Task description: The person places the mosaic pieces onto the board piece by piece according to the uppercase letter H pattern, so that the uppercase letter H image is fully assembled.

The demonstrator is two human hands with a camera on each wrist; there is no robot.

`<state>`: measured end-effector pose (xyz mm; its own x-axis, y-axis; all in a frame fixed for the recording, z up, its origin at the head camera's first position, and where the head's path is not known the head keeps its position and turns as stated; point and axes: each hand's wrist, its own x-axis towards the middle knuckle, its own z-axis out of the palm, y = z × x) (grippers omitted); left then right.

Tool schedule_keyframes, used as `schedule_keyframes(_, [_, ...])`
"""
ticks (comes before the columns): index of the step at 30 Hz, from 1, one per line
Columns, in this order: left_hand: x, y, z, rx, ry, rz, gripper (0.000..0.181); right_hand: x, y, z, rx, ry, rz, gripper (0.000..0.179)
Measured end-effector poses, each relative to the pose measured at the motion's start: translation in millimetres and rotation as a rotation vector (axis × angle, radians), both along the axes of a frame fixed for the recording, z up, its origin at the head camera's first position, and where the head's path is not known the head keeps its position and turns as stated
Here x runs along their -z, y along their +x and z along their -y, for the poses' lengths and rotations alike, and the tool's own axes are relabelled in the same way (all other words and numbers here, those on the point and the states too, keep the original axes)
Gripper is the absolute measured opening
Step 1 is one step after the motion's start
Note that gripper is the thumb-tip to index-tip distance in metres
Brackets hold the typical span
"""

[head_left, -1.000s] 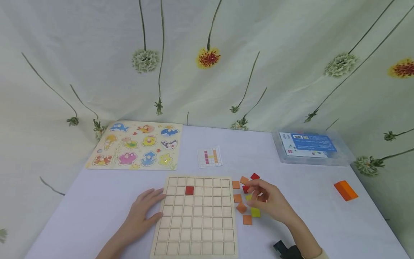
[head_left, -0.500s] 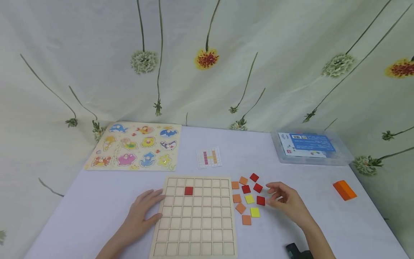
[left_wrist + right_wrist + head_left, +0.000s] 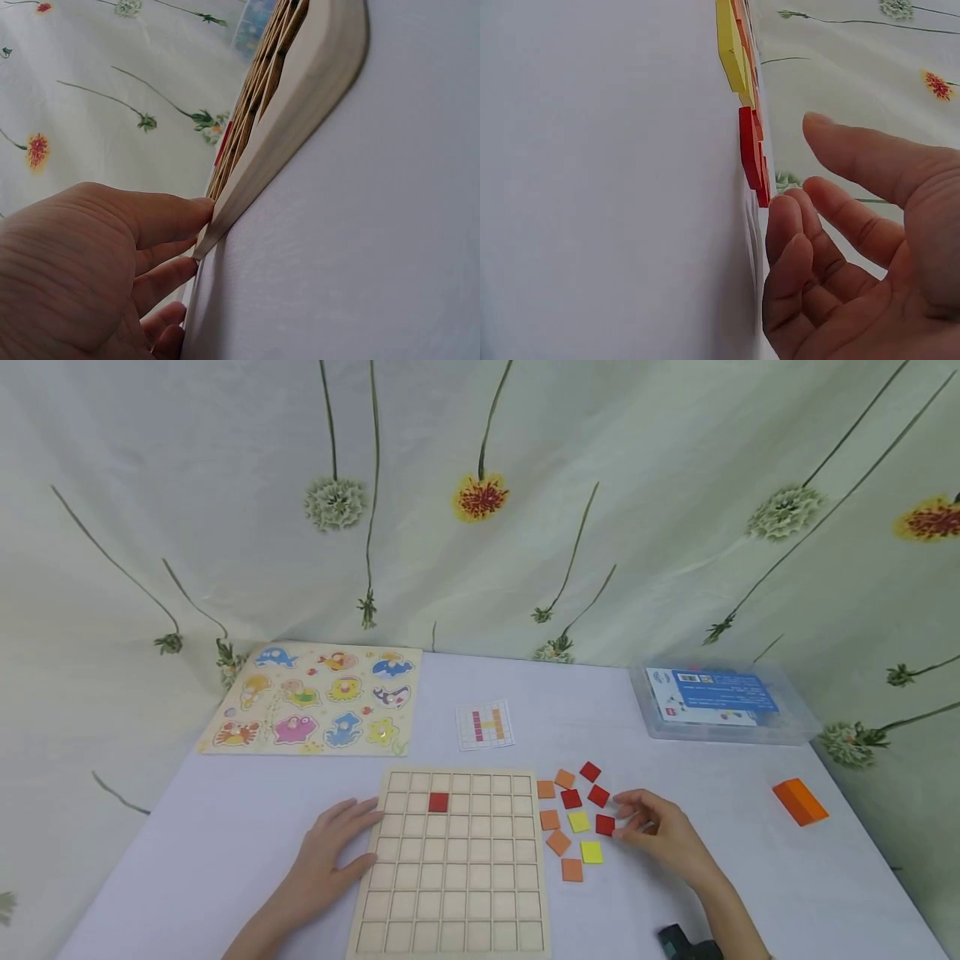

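Observation:
A pale wooden grid board (image 3: 462, 893) lies flat on the table, with one red tile (image 3: 438, 802) in a square of its second row. My left hand (image 3: 330, 852) rests at the board's left edge, thumb and fingertips touching the rim (image 3: 255, 176). Right of the board are loose square tiles: several red, several orange, two yellow. My right hand (image 3: 663, 835) is just right of these, fingertips close to the nearest red tile (image 3: 605, 825). In the right wrist view its thumb (image 3: 855, 150) stands apart from loosely bent fingers, with nothing between them; a red tile (image 3: 750, 148) shows beyond.
A small pattern card (image 3: 484, 725) lies behind the board. At the back left is a sea-animal puzzle board (image 3: 318, 697); at the back right, a clear plastic box (image 3: 720, 703). An orange block (image 3: 801, 802) sits at the right, and floral cloth (image 3: 480, 577) hangs behind.
My right hand has drawn back from over the tiles to their right side, then edged slightly left, uncovering red and yellow tiles. The left hand has stayed at the board's edge.

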<state>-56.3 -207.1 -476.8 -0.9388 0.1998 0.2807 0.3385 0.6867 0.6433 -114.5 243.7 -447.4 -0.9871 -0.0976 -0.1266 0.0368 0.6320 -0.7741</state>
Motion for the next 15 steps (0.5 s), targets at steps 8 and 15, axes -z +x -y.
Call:
schedule_keyframes(8, [-0.1,0.0,-0.1,-0.003,-0.007,0.003,0.049,5.6,-0.2,1.5,-0.002,0.032,0.001,0.041])
schedule_keyframes(15, [-1.3,0.3,-0.4,-0.005,-0.014,0.009,0.049,10.5,-0.5,2.9,0.014,0.064,0.016,0.039])
